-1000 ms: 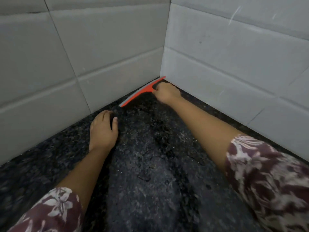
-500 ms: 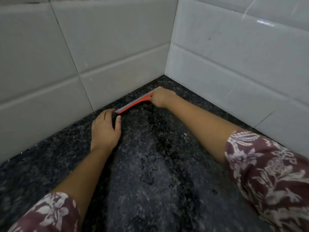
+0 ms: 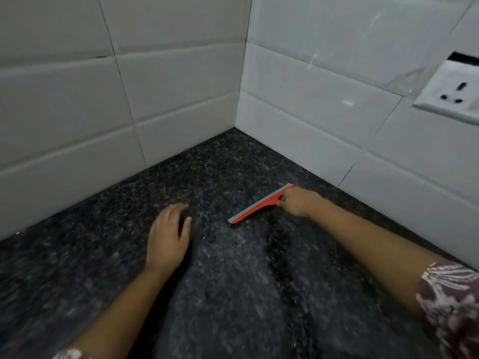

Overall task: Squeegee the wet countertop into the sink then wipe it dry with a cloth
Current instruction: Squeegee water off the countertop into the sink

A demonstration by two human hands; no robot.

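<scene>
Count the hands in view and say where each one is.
2. The left hand rests on the dark countertop; the right hand grips the red squeegee near the right wall. None looks hidden.

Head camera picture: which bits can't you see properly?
- Handle of the squeegee: head view, wrapped inside the right hand; only the blade and orange back show.
- Wall socket: head view, cut off by the right edge.
- Sink and cloth: outside the frame.
- Under the left hand: the hand itself hides the countertop there.
- Near countertop: blurred, so wet and dry patches are hard to tell apart.
</scene>
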